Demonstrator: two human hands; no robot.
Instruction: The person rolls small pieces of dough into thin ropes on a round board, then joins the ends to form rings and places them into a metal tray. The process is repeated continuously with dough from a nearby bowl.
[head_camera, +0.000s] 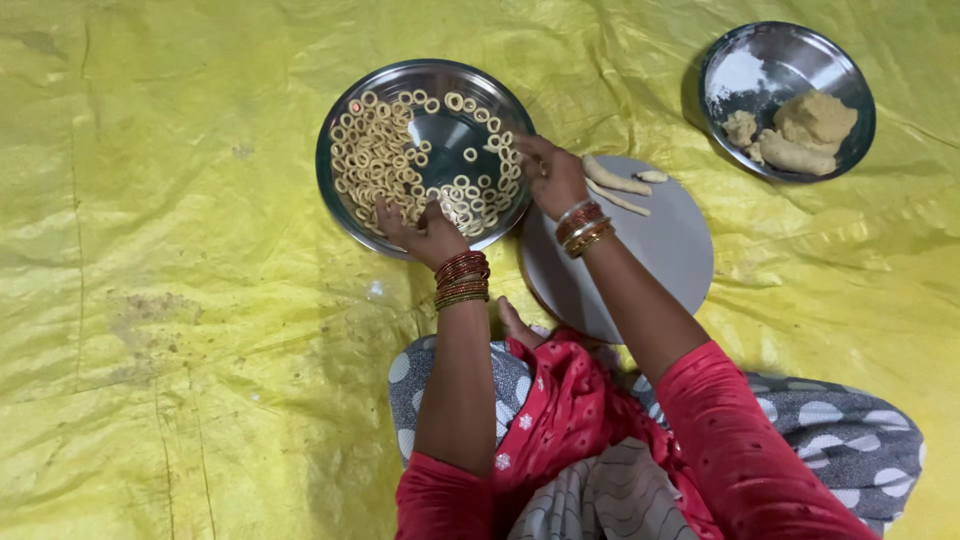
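A round steel plate (440, 132) holds several small dough rings (375, 160), most of them heaped on its left side. My left hand (420, 228) rests on the plate's near rim with its fingers spread over the rings. At the plate's right rim my right hand (548, 172) touches the rings with its fingertips. Both wrists wear red and gold bangles. Just right of that hand, thin rolled dough strips (615, 185) lie on a round grey board (660, 250).
A steel bowl (745, 75) at the far right holds lumps of dough (810, 125) and some flour. Everything sits on a crinkled yellow plastic sheet (180, 300). My knees in grey dotted cloth and red clothing fill the bottom.
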